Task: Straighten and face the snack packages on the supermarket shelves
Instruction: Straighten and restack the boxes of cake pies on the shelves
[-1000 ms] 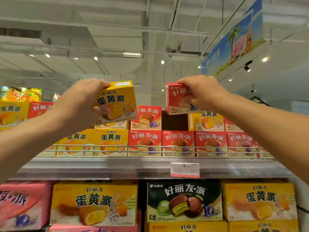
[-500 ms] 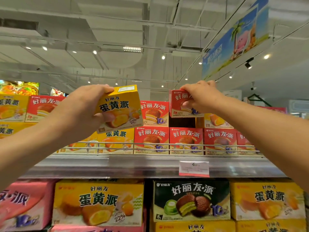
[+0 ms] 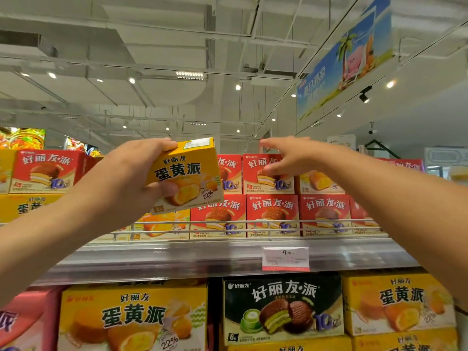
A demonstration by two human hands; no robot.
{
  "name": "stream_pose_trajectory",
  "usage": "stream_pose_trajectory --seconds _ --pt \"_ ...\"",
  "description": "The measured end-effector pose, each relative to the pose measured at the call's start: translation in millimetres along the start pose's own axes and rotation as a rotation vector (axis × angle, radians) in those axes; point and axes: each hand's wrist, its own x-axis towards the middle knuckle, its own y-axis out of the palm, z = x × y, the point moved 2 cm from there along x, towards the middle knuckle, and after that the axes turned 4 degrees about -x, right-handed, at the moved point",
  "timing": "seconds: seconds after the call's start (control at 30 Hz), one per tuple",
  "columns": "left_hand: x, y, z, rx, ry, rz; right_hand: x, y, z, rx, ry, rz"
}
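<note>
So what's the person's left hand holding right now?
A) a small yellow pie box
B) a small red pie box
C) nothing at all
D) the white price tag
A: the left hand grips a small yellow pie box, thumb across its front, held up in front of the top shelf, while the right hand reaches with straight fingers over a red box in the upper row.

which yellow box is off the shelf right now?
The small yellow box that the left hand grips, tilted, in front of the top shelf; the other yellow boxes sit shelved.

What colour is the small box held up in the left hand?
Yellow, with dark lettering and an orange-yellow cake picture: the small yellow cardboard box in the left hand, head view.
</note>
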Motion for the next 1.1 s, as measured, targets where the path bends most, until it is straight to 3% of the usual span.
stream_pose_trajectory --seconds 0.07,0.23,0.53,0.7,0.87,1.1 --pt "2 5 0 -0.019 -0.011 -0.003 -6 -9 -20 0.109 0.027 -0.033" --pt "8 23 -10 -0.082 -0.065 0.032 -26 10 -59 -0.041 0.170 0.097" --pt "17 46 -34 -0.108 -0.061 0.045 -50 8 -70 0.006 0.133 -0.137" --pt "19 46 -30 -0.058 -0.015 -0.003 -75 -9 -64 -0.187 0.080 -0.297" --pt "11 25 -4 -0.021 -0.041 -0.098 -100 -43 -34 -0.233 -0.091 -0.572" --pt "-29 -22 59 -0.018 -0.061 -0.057 -90 -36 83 -0.081 -0.203 -0.523"
